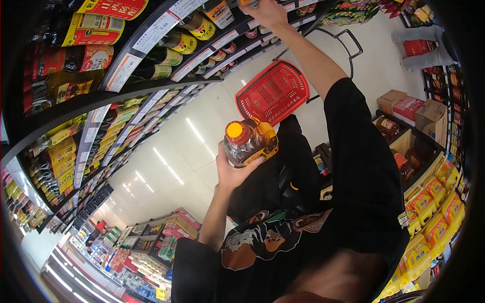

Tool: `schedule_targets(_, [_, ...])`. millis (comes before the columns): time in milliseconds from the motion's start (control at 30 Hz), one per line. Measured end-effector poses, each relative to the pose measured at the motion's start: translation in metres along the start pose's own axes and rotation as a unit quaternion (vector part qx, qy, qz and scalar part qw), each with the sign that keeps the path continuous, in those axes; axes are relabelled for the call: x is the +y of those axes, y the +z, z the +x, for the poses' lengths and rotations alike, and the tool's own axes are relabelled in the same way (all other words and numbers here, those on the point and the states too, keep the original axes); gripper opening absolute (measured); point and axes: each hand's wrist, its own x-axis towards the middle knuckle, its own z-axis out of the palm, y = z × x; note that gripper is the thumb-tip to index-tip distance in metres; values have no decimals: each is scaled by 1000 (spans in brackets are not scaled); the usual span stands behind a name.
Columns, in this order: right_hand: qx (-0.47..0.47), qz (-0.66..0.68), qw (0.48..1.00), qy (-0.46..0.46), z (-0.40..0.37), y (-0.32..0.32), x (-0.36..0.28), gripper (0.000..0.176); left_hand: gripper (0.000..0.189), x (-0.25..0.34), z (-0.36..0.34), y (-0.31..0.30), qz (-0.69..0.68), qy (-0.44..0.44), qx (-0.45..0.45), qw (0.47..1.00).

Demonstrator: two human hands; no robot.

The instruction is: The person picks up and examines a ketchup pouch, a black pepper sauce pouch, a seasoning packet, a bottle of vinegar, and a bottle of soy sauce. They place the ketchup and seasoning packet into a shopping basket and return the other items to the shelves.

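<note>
My left hand is wrapped round a large clear bottle of amber-brown liquid, with a yellow cap and a yellow-orange part at its side. It is held up in front of my body. My right arm stretches to the upper shelf, where my right hand closes round a bottle with an orange label at the top edge of the view; part of that bottle is cut off. Beside it on the shelf stand a white-and-orange labelled bottle and yellow-labelled dark bottles.
A red shopping basket with a long black handle stands on the pale tiled floor. Packed shelves run along the left. At right are cardboard boxes and yellow packs. Another person's legs show at top right.
</note>
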Motion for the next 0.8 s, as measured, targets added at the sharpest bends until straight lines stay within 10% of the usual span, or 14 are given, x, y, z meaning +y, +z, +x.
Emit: schedule_targets(800, [34,-46,996,-65,10,52,14,74,72,1,6,-3,-25,-15,16,999])
